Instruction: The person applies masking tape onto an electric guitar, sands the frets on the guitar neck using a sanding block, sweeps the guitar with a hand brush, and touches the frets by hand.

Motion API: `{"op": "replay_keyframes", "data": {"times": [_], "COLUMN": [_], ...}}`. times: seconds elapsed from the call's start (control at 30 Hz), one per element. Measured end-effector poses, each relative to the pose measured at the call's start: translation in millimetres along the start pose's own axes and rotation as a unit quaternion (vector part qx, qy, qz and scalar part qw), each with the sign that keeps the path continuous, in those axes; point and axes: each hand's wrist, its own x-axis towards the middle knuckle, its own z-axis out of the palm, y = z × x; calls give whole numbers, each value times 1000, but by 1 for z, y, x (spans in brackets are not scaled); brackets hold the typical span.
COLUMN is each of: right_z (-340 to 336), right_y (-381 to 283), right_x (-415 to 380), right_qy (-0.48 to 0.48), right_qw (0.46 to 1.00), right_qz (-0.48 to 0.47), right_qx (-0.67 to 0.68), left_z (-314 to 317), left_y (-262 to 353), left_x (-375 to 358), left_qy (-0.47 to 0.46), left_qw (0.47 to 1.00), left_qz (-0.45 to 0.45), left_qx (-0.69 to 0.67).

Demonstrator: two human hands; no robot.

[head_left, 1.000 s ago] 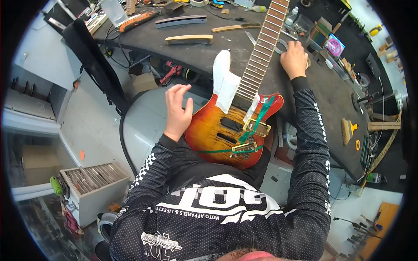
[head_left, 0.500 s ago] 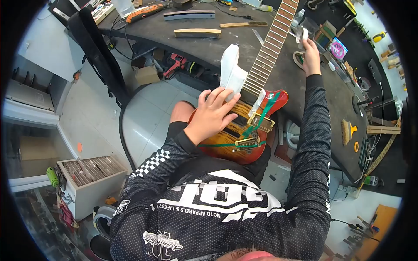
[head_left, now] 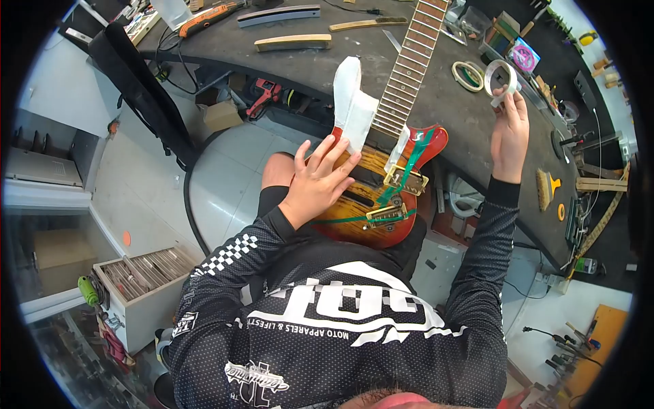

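An electric guitar (head_left: 364, 225) with a sunburst body lies across my lap, its fretted neck (head_left: 409, 71) resting over the workbench edge. White masking tape (head_left: 354, 102) covers the upper horn, and green tape (head_left: 413, 160) runs across the body by the gold-framed pickups (head_left: 406, 180). My left hand (head_left: 317, 178) rests on the guitar body with fingers spread, its fingertips at the lower edge of the white tape. Raised over the bench at the right, my right hand (head_left: 509, 133) pinches a roll of white masking tape (head_left: 490, 78) between thumb and fingers.
Further tape rolls (head_left: 467, 76) lie on the dark workbench (head_left: 436, 102). Sanding blocks (head_left: 293, 43) and an orange tool (head_left: 208, 20) sit toward the back, and a brush (head_left: 545, 189) lies at the right. A red drill (head_left: 263, 97) is beneath the bench; a black case (head_left: 136, 95) stands left.
My right hand has lifted the white tape roll off the bench area and brought it nearer, turned so its ring shows. My left hand stays on the guitar; the whole view shifted slightly.
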Motion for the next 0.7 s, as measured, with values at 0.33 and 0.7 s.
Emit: {"op": "replay_keyframes", "data": {"times": [0.33, 0.7], "right_z": [121, 126], "right_y": [-82, -63], "right_x": [-129, -176], "right_qy": [-399, -307], "right_qw": [868, 927], "right_qz": [-34, 93], "right_qx": [-295, -197], "left_z": [-114, -101], "left_y": [47, 32], "left_x": [54, 24], "left_qy": [97, -94], "left_qw": [918, 879], "left_qz": [-39, 22], "left_qx": [-382, -468]}}
